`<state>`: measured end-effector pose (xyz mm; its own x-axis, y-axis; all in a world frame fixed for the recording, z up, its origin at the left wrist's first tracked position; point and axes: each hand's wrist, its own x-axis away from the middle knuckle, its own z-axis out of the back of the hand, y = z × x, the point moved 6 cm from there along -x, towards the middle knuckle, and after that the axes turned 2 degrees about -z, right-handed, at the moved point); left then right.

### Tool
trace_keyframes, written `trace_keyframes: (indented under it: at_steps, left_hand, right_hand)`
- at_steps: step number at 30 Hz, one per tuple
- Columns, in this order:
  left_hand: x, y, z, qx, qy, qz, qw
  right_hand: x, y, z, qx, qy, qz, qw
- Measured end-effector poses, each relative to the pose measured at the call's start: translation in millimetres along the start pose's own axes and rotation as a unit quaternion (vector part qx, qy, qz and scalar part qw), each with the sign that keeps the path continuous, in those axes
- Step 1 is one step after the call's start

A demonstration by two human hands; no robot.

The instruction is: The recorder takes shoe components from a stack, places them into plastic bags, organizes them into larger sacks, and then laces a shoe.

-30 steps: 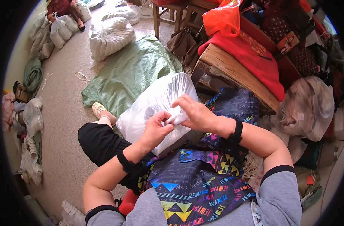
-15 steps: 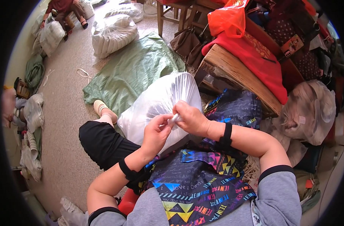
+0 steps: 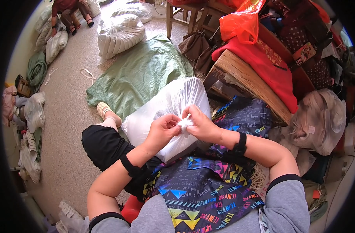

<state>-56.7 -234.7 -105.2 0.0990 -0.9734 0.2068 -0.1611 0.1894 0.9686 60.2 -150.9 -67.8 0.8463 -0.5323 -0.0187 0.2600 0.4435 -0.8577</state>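
Observation:
Between my knees stands a full white plastic bag [image 3: 150, 126], its film gathered in folds toward a twisted white knot at the top. My left hand [image 3: 164, 130] pinches the left side of the knot with thumb and forefinger. From the other side my right hand [image 3: 200, 123] grips the knot, its fingers curled round the twisted plastic. A black band sits on each of my forearms. What fills the bag cannot be made out through the film. A dark patterned apron [image 3: 208, 194] covers my lap.
Beyond the bag a green cloth sheet [image 3: 146, 66] lies on the speckled floor. Another stuffed clear bag [image 3: 121, 35] stands behind it. To the right is a wooden bench [image 3: 243, 81] with a red cloth [image 3: 270, 73]. At the far left a seated person [image 3: 72, 11] touches a white bag.
My right hand has shifted slightly right, and more of the white knot shows between my hands. The seated person's bag looks lower and flatter now.

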Motion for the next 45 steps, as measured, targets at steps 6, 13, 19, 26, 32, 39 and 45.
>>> trace_keyframes:
  at_steps: [6,13,19,26,32,39,45]
  left_hand:
    - [7,54,-17,-0.363,0.041,-0.26,0.894]
    - [33,80,-26,-0.291,0.045,-0.137,0.946]
    - [31,66,-23,-0.052,-0.035,-0.015,0.998]
    - [8,-47,108,-0.353,0.143,0.086,0.921]
    - [-2,-169,198,-0.252,0.127,0.201,0.938]
    - [-101,-146,114,-0.233,-0.07,0.1,0.965]
    - [-163,-92,-49,-0.169,-0.264,0.008,0.949]
  right_hand:
    - [1,-38,13,0.113,-0.129,0.026,0.985]
    - [4,-32,-7,0.003,-0.15,0.059,0.987]
    - [12,-18,-13,-0.109,-0.132,0.005,0.985]
    - [27,3,-29,-0.322,-0.079,-0.142,0.933]
    - [-15,-13,-5,-0.195,0.052,-0.061,0.978]
    - [-57,-138,40,-0.287,0.048,0.127,0.948]
    - [-40,-259,109,-0.379,0.069,0.279,0.879]
